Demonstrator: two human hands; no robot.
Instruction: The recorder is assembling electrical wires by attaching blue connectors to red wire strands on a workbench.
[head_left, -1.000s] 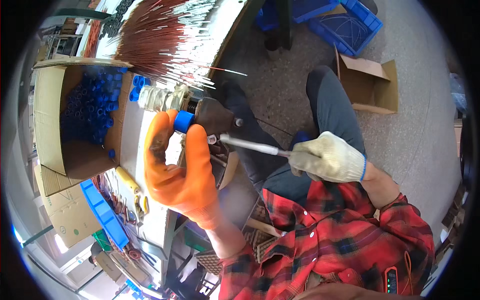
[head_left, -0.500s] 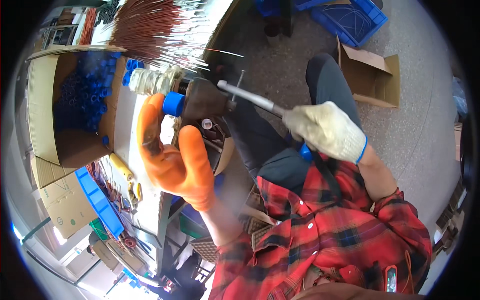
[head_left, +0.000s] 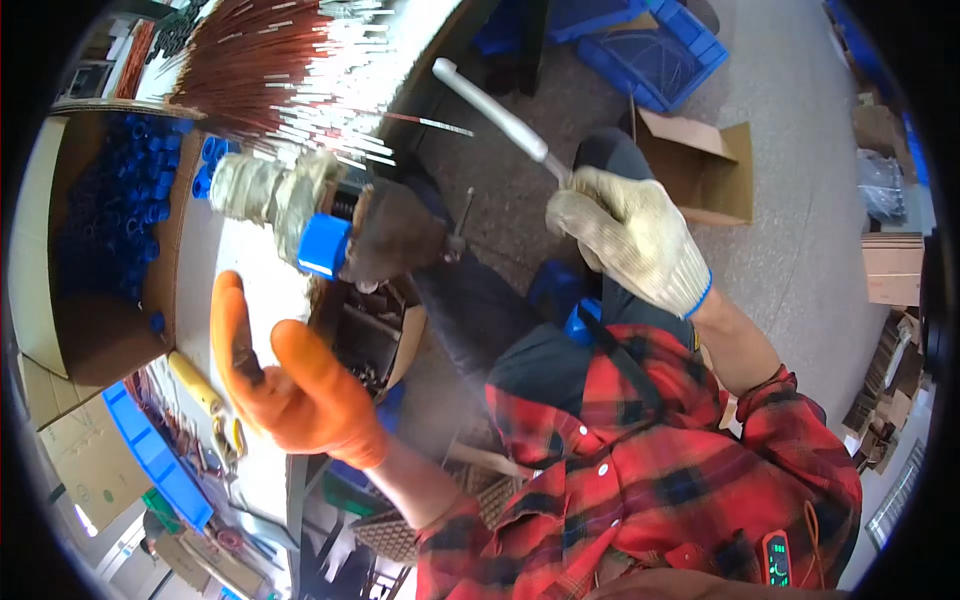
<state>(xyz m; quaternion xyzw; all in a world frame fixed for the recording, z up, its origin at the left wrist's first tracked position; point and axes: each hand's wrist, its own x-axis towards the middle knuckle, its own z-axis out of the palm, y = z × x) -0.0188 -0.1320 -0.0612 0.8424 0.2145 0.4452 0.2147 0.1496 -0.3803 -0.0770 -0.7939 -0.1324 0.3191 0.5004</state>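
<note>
My left hand (head_left: 300, 385), in an orange rubber glove, is open below the vise with its fingers apart and nothing in them. A bench vise (head_left: 400, 228) at the table's edge has a short blue plastic fitting (head_left: 323, 246) between its jaws. The far jaw side is wrapped in pale, worn material (head_left: 250, 190). My right hand (head_left: 640, 235), in a white knitted glove, is closed round the lower end of a light-grey metal rod (head_left: 490, 110). The rod slants up and left, apart from the vise and its thin bar handle (head_left: 464, 215).
A cardboard box (head_left: 185, 250) of blue fittings stands on the table at left. Beyond the vise lies a bundle of red-brown rods with white tips (head_left: 270, 70); one sticks out past the edge. An open carton (head_left: 735, 180) and blue crates (head_left: 650, 60) stand on the floor.
My left hand has drawn down and left, away from the blue fitting in the vise. My right hand has lifted the rod up, away from the vise handle. The view has shifted a little.
</note>
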